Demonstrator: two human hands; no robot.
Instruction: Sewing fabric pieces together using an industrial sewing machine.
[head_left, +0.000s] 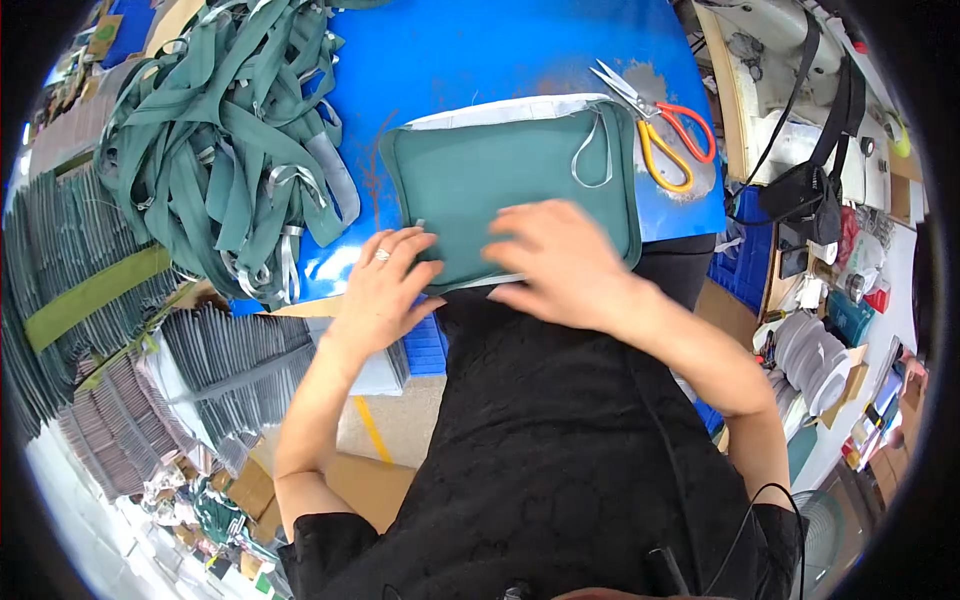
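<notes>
A shallow dark green fabric piece (480,170) with raised sides and white edging lies on the blue table in front of me, like a soft tray or bag panel. A thin pale strip (592,180) loops over its far right part. At its near left corner is my left hand (385,285), a ring on one finger, with fingers and thumb apart. My right hand (565,265), blurred by motion, hovers over the near edge, its fingers spread and nothing visible in them. Scissors (660,135) with one red and one yellow handle lie partly open to the right of the fabric.
A tangled heap of green fabric strips (220,140) covers the table's left side. Stacks of folded grey-green pieces (90,260) stand farther left. A pale sewing machine (790,40) and a black bag (805,205) are at the right, beyond the blue table's (480,50) edge.
</notes>
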